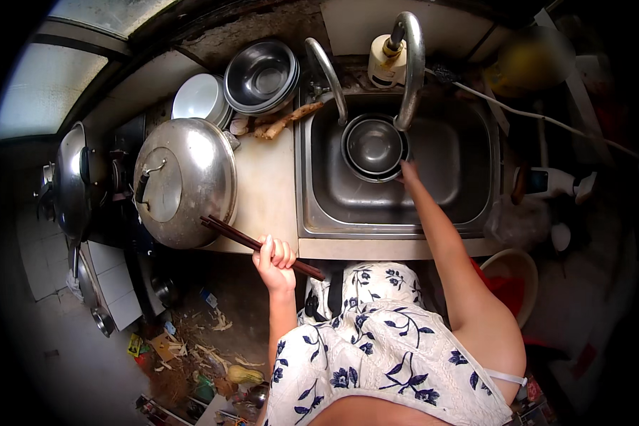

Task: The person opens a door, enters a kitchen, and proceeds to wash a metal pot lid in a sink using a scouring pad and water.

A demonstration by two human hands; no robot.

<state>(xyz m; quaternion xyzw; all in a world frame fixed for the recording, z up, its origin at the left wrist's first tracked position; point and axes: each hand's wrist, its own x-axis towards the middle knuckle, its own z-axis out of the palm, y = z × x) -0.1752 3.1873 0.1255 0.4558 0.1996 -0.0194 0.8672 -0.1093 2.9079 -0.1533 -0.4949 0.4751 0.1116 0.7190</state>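
My left hand is closed around several dark brown chopsticks, held in front of the counter edge, with their far ends by the large metal wok lid. In the stainless steel sink, my right hand touches the lower right side of the nested metal bowls; the bowls and shadow hide most of its fingers, so its grip cannot be told. A curved metal faucet ends just above the bowls' right rim. A second, thinner curved spout reaches over the sink's left part.
Stacked metal bowls and white bowls stand at the back left of the counter, beside ginger root. Behind the sink is a pump bottle. A wok is at far left. A basin stands below right; debris litters the floor.
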